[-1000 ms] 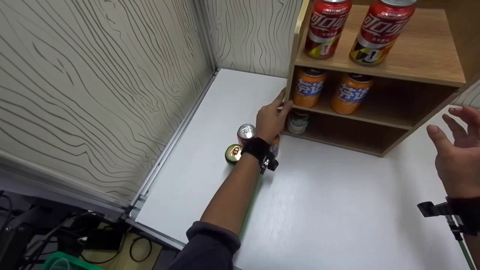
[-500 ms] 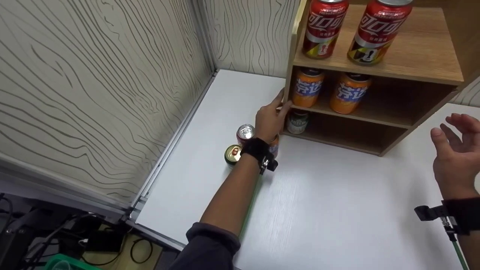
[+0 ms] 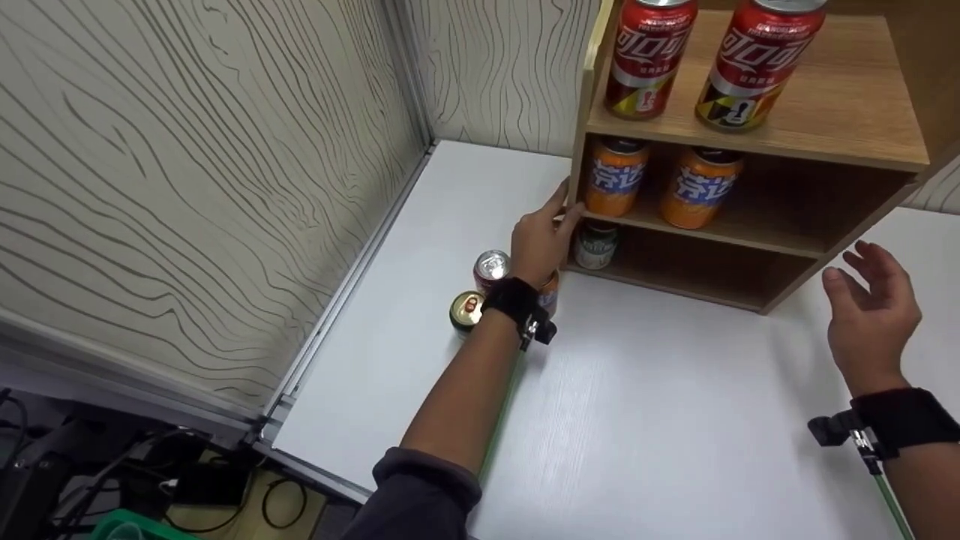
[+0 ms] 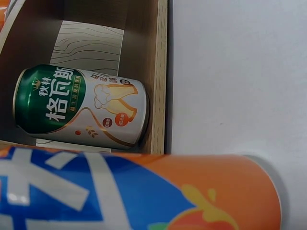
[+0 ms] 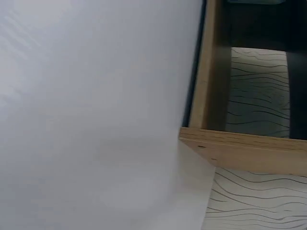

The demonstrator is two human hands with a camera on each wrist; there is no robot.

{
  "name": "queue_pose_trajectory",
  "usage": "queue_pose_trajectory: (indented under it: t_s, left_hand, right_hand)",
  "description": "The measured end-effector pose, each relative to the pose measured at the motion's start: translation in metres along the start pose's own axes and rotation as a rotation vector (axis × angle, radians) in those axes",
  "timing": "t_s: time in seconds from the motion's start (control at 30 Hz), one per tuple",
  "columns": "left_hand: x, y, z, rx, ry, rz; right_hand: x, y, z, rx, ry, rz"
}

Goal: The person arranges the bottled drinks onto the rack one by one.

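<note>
A wooden shelf (image 3: 840, 97) stands on the white table. My left hand (image 3: 538, 240) holds its left side panel, the thumb at the front edge and a finger along the outer face. Beneath this hand stands an orange soda can (image 3: 550, 294), large in the left wrist view (image 4: 216, 187). Two more cans, one silver-topped (image 3: 491, 267) and one gold-topped (image 3: 466, 309), stand beside that wrist, partly hidden. My right hand (image 3: 874, 326) hovers right of the shelf, fingers apart and loosely bent, holding nothing. A green and white can (image 4: 81, 105) sits on the bottom level at the left.
Two orange cans (image 3: 701, 187) occupy the middle level, and two red cola cans (image 3: 759, 64) the level above. A patterned wall panel (image 3: 225, 187) borders the table (image 3: 660, 420) on the left. Cables and a green bin (image 3: 139, 525) lie below the table edge.
My right hand has moved left toward the shelf's right side and slightly down. The left hand keeps its place on the side panel, and the cans have not moved.
</note>
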State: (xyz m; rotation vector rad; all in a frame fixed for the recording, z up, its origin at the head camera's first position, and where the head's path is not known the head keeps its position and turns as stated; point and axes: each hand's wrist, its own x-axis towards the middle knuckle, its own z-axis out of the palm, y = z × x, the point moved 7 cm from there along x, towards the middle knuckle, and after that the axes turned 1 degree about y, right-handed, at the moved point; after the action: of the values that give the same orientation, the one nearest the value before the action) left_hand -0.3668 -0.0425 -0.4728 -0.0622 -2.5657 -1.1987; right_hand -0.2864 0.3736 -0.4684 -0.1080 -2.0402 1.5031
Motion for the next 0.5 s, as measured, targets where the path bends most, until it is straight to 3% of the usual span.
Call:
queue_pose_trajectory:
  t_s: [0.2,0.5]
  left_hand:
    - [-0.001,-0.001,0.000,-0.017,0.005,0.007]
    - [0.000,0.000,0.000,-0.015,0.005,0.012]
  right_hand:
    - [0.000,0.016,0.013,0.061,-0.056,0.037]
    - [0.002,0.031,0.021,0.011,-0.090,0.119]
